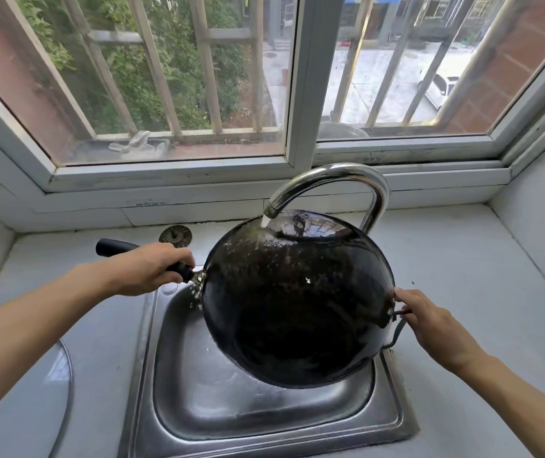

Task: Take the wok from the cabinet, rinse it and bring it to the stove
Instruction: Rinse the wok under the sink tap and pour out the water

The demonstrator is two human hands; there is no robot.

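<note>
The wok [297, 299] is held tilted over the sink [264, 424], under the running faucet [330, 180]. It is judged heavy, rigid and slippery when wet. The left hand [152, 267] wraps its fingers around the long handle [112, 247]; the right hand [426, 322] pinches the small loop handle [398, 332] at the right rim.

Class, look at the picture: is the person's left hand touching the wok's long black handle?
Touching. The head view shows the left hand with its fingers curled round the long handle of the wok, no gap visible.
</note>
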